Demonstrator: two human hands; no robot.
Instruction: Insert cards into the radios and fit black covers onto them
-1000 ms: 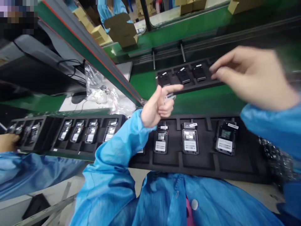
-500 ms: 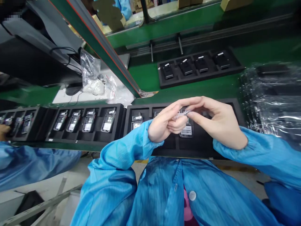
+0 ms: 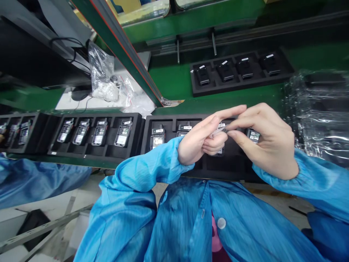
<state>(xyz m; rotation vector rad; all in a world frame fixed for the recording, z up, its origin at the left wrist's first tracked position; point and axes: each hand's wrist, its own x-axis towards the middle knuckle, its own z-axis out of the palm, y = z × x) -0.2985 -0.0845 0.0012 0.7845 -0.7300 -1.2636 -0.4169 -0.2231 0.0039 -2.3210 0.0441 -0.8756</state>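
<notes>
My left hand is closed on a small, whitish translucent strip, its lower fingers curled and its index finger stretched out above. At the strip's right end, the thumb and fingers of my right hand are pinched together. Whether the strip is film or a label sheet is unclear. Both hands hover over a black foam tray. In its pockets lie open-backed handheld devices: one at the left, one beside it, and one under my right hand. My hands partly cover the others.
Another black tray with several devices adjoins on the left; a co-worker's sleeve is farther left. Behind is a tray of dark devices. Clear plastic packaging lies right. A green post rises behind my tray.
Both hands have shifted slightly right over the tray, still on the strip, and the device under my right hand now shows. The whole view has shifted a little.
</notes>
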